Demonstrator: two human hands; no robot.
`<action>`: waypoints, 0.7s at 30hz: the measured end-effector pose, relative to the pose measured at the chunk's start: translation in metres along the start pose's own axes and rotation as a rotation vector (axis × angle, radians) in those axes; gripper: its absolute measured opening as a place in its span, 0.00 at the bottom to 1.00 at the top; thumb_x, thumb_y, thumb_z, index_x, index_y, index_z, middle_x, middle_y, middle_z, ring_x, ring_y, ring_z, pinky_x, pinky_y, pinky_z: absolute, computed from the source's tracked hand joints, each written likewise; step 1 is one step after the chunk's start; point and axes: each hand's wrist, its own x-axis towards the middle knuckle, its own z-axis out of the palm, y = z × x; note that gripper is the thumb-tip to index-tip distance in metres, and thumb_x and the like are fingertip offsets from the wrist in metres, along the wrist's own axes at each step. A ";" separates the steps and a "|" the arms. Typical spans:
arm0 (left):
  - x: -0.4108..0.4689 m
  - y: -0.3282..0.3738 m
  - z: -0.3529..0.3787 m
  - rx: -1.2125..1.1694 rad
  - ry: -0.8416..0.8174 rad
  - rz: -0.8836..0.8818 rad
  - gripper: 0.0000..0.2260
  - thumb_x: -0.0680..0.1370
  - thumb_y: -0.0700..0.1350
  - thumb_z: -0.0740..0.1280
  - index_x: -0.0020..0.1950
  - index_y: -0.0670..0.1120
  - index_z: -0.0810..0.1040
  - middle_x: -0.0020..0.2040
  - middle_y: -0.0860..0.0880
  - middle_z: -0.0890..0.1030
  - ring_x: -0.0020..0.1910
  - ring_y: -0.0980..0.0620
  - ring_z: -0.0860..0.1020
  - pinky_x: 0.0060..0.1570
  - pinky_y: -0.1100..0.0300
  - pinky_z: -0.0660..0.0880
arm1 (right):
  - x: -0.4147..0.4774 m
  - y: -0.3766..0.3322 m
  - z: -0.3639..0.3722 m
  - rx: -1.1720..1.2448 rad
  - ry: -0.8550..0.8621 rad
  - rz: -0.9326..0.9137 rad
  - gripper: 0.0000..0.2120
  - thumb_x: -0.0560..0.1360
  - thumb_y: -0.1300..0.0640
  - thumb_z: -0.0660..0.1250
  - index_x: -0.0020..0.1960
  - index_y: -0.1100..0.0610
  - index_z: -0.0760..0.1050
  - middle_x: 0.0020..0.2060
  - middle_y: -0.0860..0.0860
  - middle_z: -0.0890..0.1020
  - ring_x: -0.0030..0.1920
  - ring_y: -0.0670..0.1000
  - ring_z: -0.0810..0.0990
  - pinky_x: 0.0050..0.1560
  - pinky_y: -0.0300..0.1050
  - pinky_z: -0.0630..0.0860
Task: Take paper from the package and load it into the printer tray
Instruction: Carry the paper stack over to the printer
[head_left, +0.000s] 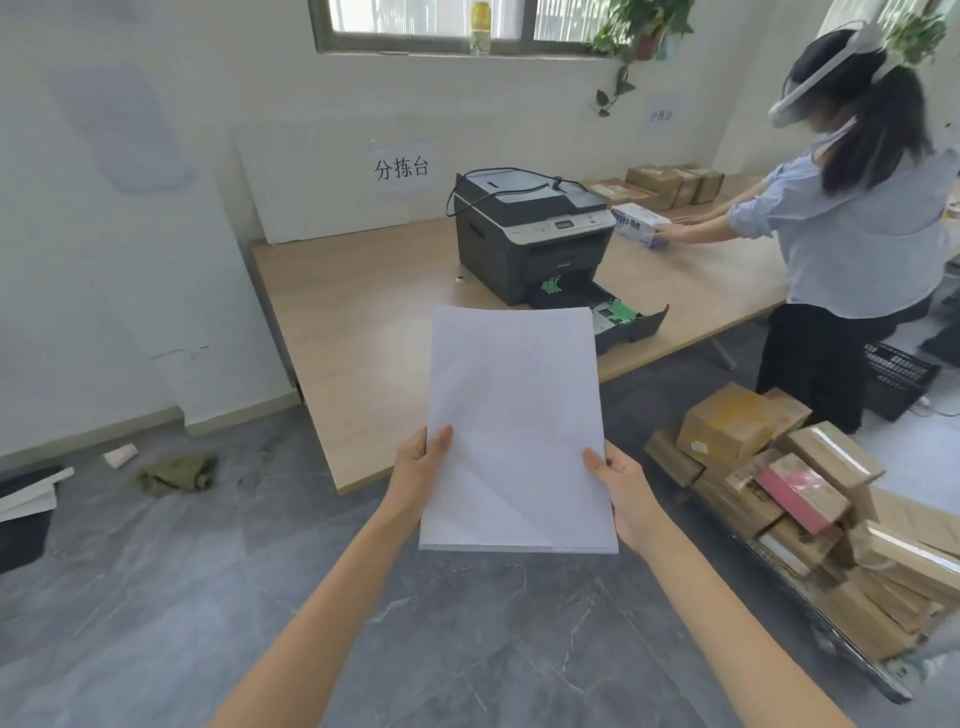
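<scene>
A thin stack of white paper (514, 426) is held flat in front of me, above the table's near edge. My left hand (422, 467) grips its left edge with the thumb on top. My right hand (618, 488) grips its right edge the same way. Beyond the paper a dark grey printer (530, 228) stands on the wooden table (353, 332). Its paper tray (623, 317) is pulled out toward me, with green guides showing inside; the paper hides the tray's near left part. A white and blue paper package (636, 223) lies right of the printer.
Another person (852, 218) stands at the table's right side with both hands on the paper package. Cardboard boxes (779, 467) are piled on a cart on the floor at right. More boxes (670, 182) sit at the table's far end. A green cloth (179, 473) lies on the floor at left.
</scene>
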 end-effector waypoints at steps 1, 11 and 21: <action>0.006 0.001 0.000 -0.006 -0.002 0.000 0.07 0.80 0.47 0.61 0.51 0.48 0.78 0.51 0.44 0.82 0.47 0.44 0.82 0.50 0.47 0.80 | 0.006 -0.001 0.001 -0.013 0.005 0.002 0.12 0.79 0.55 0.60 0.61 0.55 0.74 0.59 0.55 0.81 0.57 0.59 0.81 0.56 0.58 0.78; 0.081 0.001 0.011 -0.023 0.023 -0.049 0.07 0.80 0.47 0.61 0.49 0.49 0.78 0.46 0.51 0.83 0.42 0.53 0.82 0.37 0.63 0.79 | 0.088 -0.012 -0.006 -0.016 0.004 0.021 0.15 0.79 0.56 0.60 0.65 0.58 0.72 0.61 0.55 0.80 0.58 0.59 0.80 0.58 0.59 0.77; 0.181 0.015 0.051 -0.035 0.056 -0.088 0.07 0.80 0.45 0.61 0.48 0.48 0.78 0.46 0.47 0.83 0.40 0.52 0.83 0.41 0.58 0.82 | 0.196 -0.037 -0.039 0.020 0.012 0.053 0.14 0.79 0.58 0.59 0.63 0.61 0.73 0.60 0.60 0.79 0.59 0.63 0.78 0.60 0.61 0.74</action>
